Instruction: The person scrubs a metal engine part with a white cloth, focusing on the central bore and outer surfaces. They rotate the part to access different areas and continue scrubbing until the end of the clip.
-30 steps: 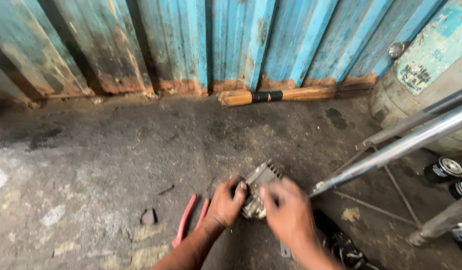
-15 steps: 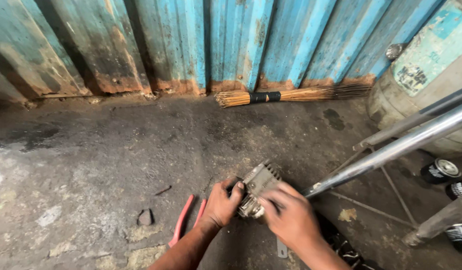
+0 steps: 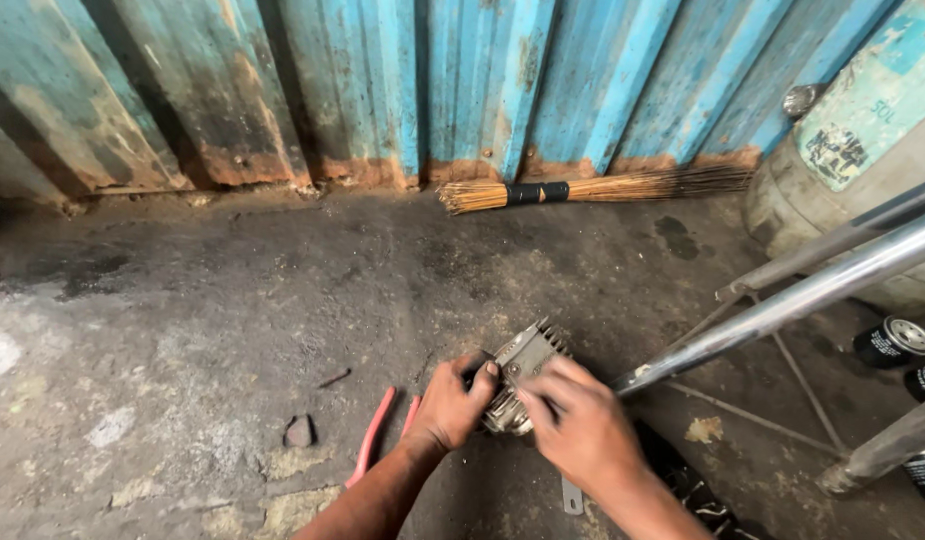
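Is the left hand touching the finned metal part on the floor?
Touching. The head view shows the left hand wrapped against the finned metal part, thumb on its face.

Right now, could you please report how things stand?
Both hands, left and right, grip finned metal part on floor. Red pliers beside left wrist. Chrome tube close right.

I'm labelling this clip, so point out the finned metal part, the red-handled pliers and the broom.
finned metal part [image 3: 527, 358], head view, ribbed top.
red-handled pliers [image 3: 371, 447], head view, left handle.
broom [image 3: 542, 192], head view, black band.
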